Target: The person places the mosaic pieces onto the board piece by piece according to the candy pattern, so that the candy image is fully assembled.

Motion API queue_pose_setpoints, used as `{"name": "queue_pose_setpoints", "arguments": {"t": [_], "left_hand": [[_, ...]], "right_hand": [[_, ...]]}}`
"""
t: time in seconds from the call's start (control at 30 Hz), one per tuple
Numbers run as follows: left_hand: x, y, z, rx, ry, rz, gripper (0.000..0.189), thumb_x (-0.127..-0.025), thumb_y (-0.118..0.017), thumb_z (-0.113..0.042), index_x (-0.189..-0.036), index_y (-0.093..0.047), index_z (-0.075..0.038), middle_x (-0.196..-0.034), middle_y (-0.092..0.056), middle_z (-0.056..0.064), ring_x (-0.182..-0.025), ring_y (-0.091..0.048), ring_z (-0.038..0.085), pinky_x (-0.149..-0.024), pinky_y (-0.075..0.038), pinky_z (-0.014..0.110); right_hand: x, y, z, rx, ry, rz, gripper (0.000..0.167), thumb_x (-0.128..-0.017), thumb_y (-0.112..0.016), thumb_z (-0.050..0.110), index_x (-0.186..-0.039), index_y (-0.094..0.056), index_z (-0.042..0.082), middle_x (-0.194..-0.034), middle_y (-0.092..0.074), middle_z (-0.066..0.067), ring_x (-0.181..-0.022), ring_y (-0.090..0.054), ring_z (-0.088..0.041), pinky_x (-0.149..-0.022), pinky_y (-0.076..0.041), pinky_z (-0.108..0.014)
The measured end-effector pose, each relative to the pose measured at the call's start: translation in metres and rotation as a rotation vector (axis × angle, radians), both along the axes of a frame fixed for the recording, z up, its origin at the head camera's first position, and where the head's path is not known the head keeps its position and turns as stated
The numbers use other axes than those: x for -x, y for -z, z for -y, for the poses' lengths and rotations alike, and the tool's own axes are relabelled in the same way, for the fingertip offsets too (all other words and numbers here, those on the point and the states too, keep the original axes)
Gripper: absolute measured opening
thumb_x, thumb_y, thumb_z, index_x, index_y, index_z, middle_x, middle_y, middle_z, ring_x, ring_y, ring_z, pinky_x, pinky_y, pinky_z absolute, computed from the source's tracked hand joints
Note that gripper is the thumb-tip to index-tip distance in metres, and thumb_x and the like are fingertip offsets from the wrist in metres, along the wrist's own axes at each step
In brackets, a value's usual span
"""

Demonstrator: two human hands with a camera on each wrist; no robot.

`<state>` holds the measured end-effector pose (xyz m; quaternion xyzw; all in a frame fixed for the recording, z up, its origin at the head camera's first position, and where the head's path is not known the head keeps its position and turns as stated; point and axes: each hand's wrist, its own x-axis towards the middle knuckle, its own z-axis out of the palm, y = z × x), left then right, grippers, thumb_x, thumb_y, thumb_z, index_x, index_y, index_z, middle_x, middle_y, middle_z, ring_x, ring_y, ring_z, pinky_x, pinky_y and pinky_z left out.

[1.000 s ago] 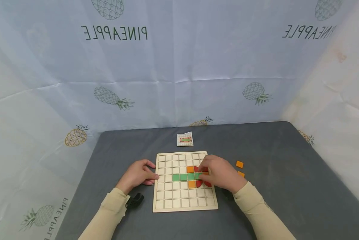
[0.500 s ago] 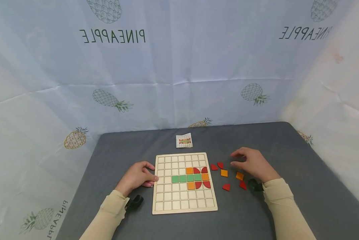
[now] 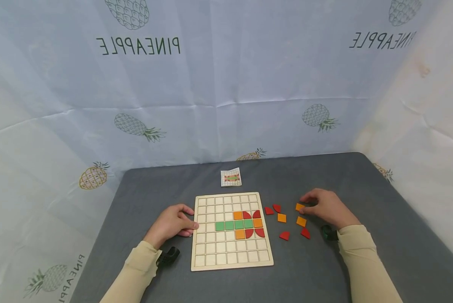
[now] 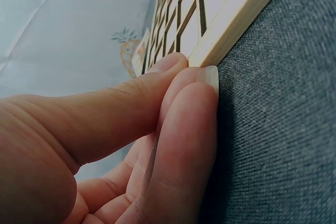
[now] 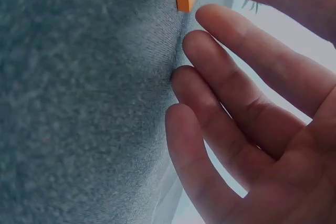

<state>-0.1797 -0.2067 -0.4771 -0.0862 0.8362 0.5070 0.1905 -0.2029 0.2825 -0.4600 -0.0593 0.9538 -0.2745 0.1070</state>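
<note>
Curved to either side of an orange tile at the right hand: thumb and forefinger, the grip closely around it; cannot tell whether firmly pinched or only straddled, nor whether lifted at all from the bench. In the right wrist view, seen just beside the forefinger's tip and partly cut off by the frame; remaining fingers loosely bent.

Set directly in the gap of the grip, on the side toward the board; looks about square, so no long axis to line up; much nearer the right hand than the left.

Just nearer the person, a second orange tile; leftward, a third orange tile, with four loose red pieces scattered around.

Farther left, the board, with a row of green squares flanked by orange and red pieces. At its left edge, the left hand, pinching the rim between thumb and fingertip. Beyond the board, a small picture card.
</note>
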Motion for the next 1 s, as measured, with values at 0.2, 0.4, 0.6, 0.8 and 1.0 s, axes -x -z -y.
{"name": "queue_pose_setpoints", "arguments": {"t": [0.2,0.4,0.6,0.8,1.0], "left_hand": [[0.000,-0.002,0.001,-0.006,-0.003,0.003,0.048,-0.083,-0.095,-0.012,-0.121,-0.068,-0.003,-0.088,-0.071,0.014,-0.068,-0.075,0.017,-0.064,-0.068,0.034],[0.000,-0.003,0.002,-0.013,0.000,0.000,0.048,-0.083,-0.095,-0.012,-0.121,-0.068,-0.003,-0.088,-0.072,0.014,-0.068,-0.075,0.017,-0.065,-0.068,0.034],[-0.001,-0.003,0.003,-0.024,0.003,-0.006,0.047,-0.083,-0.095,-0.012,-0.121,-0.068,-0.003,-0.088,-0.072,0.014,-0.068,-0.076,0.017,-0.065,-0.068,0.034],[-0.001,-0.002,0.004,-0.022,-0.001,-0.008,0.047,-0.083,-0.095,-0.012,-0.121,-0.068,-0.003,-0.088,-0.072,0.014,-0.069,-0.076,0.017,-0.065,-0.068,0.034],[-0.001,-0.002,0.002,-0.036,0.006,-0.008,0.047,-0.083,-0.095,-0.012,-0.121,-0.068,-0.004,-0.089,-0.072,0.014,-0.069,-0.076,0.018,-0.066,-0.068,0.034]], "right_hand": [[0.000,0.003,0.003,-0.006,-0.009,0.005,0.033,-0.089,-0.090,0.026,-0.116,-0.081,0.009,-0.119,-0.074,-0.013,-0.109,-0.068,-0.033,-0.095,-0.061,-0.058],[0.002,0.005,0.003,-0.013,-0.002,-0.008,0.029,-0.091,-0.089,0.025,-0.114,-0.081,0.010,-0.117,-0.074,-0.012,-0.107,-0.067,-0.032,-0.094,-0.061,-0.057],[0.004,0.008,0.002,-0.011,-0.004,-0.009,0.027,-0.091,-0.088,0.025,-0.114,-0.082,0.012,-0.117,-0.074,-0.010,-0.109,-0.067,-0.032,-0.095,-0.061,-0.057],[0.006,0.009,0.003,-0.009,-0.004,-0.033,0.025,-0.092,-0.088,0.026,-0.113,-0.083,0.013,-0.115,-0.075,-0.009,-0.106,-0.068,-0.030,-0.094,-0.062,-0.056],[0.006,0.007,0.015,-0.018,-0.003,-0.040,0.027,-0.092,-0.088,0.031,-0.113,-0.083,0.015,-0.115,-0.075,-0.008,-0.105,-0.068,-0.028,-0.095,-0.062,-0.056]]}}
